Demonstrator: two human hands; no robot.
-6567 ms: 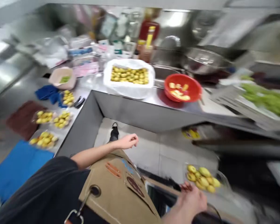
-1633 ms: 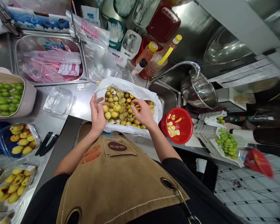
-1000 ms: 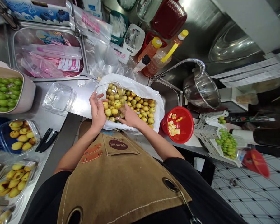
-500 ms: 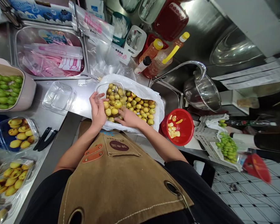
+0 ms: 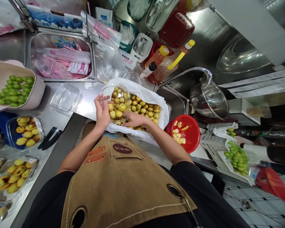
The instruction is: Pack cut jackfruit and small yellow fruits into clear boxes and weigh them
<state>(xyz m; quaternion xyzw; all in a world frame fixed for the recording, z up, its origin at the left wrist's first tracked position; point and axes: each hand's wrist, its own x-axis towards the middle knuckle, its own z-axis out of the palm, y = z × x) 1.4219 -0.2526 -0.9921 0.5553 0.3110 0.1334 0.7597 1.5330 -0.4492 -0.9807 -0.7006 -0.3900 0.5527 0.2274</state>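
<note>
A clear plastic clamshell box (image 5: 117,103) full of small yellow fruit is tilted up over a white-lined crate of the same yellow fruit (image 5: 144,109). My left hand (image 5: 101,110) grips the box's left side, fingers curled round its rim. Under the box's near edge is my right hand (image 5: 133,119), fingers closed against its bottom. A brown apron (image 5: 123,186) covers my front below both arms.
An empty clear box (image 5: 66,98) lies left of the crate. Filled fruit boxes (image 5: 25,136) line the left counter beside a pink tub of green fruit (image 5: 13,88). A red bowl of peel (image 5: 183,133), a sink tap (image 5: 187,74), sauce bottles (image 5: 161,60) and black scissors (image 5: 49,142) are nearby.
Since 1.6 s ago my right hand came out of the crate's fruit and settled under the box. The box stays in both hands; the camera shifted slightly.
</note>
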